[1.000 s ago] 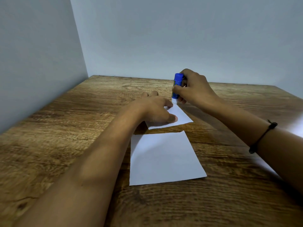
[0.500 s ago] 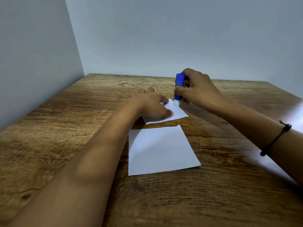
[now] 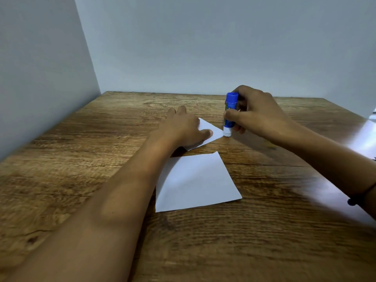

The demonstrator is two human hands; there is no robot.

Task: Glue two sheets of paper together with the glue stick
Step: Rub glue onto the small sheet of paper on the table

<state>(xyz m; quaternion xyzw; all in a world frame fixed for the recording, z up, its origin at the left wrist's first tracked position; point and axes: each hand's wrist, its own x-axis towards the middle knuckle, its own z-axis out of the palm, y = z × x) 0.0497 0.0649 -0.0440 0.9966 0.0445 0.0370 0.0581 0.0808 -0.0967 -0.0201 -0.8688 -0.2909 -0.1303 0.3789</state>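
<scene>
Two white paper sheets lie on the wooden table [image 3: 81, 169]. The far sheet [image 3: 211, 130] is pressed flat under my left hand [image 3: 183, 127], fingers spread, thumb on the paper. My right hand [image 3: 256, 112] grips a blue glue stick [image 3: 230, 113] upright, its white tip down at the right corner of the far sheet. The near sheet [image 3: 195, 182] lies free, closer to me, partly shaded by my left forearm.
Grey walls close the table at the back and on the left. A black cord bracelet [image 3: 354, 200] sits on my right wrist. A bright patch of light [image 3: 364, 137] falls on the table's right side.
The glue stick has slid from the far sheet's upper middle to its right corner. My left hand stays on the sheet. The camera view has shifted slightly.
</scene>
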